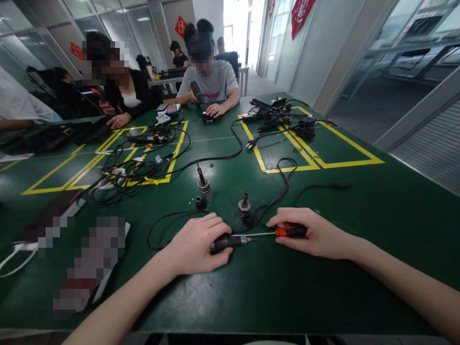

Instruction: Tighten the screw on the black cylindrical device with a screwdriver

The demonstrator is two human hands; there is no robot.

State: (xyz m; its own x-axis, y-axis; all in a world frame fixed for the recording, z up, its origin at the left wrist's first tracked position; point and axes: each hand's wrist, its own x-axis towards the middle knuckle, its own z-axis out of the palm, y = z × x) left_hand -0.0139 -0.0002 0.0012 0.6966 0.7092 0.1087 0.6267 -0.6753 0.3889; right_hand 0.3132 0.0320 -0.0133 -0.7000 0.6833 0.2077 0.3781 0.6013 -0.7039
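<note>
My left hand (199,243) is wrapped round a black cylindrical tool (232,241) with a metal tip pointing right, low over the green table. In my right hand (312,232) is a screwdriver (291,232) with a red and black handle; its thin shaft points left and reaches along the black tool's upper side. Just beyond them stands a metal part (245,207) with a short upright tube, beside a small black ring (247,220). Farther left stands a metal cylinder (204,188) with a thin upright shaft, and a small black cap (200,202) near its base.
Tangled black cables (125,170) cover the left middle of the green table (230,292). Black devices (273,115) lie at the back right. Phones lie at the left. Across the table a person (219,79) holds a tool; another person (131,91) sits beside.
</note>
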